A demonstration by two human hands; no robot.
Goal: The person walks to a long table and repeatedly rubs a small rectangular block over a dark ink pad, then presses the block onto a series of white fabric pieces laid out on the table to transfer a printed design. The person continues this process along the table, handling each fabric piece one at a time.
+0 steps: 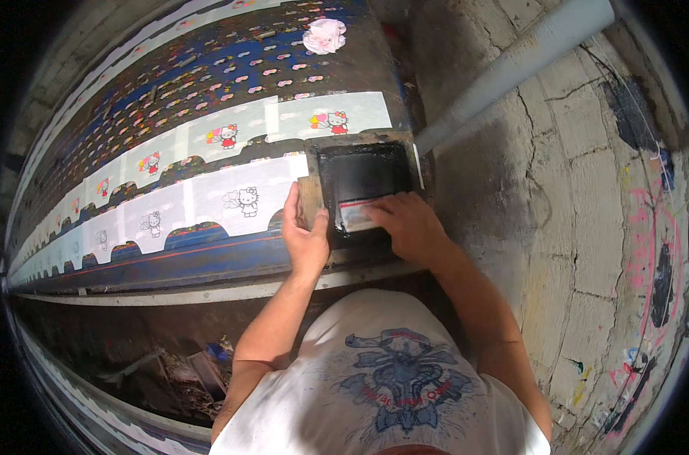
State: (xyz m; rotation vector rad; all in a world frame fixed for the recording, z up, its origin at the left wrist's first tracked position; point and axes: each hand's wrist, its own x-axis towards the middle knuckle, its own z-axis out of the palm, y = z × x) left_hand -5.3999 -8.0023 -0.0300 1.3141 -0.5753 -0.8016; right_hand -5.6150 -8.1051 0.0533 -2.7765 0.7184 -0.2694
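A screen-printing frame (360, 139) lies on the long table in front of me, its mesh coated with wet black ink (367, 171). My left hand (308, 241) is closed on the wooden left side (310, 199) of this frame, thumb toward the inside. Inside the frame's near part, my right hand (413, 227) grips a squeegee (355, 217) with a pale body and a red line along its top. The squeegee's lower edge and the fingers under it are hidden. Left of the frame is a white cut fabric piece (246, 205) with a black-outlined cartoon cat.
Two rows of white pieces run left along the table; the farther row has coloured cat prints (222, 135). A crumpled pink cloth (324, 36) lies at the far end. To the right, a grey pipe (519, 72) slants before a cracked block wall (587, 227).
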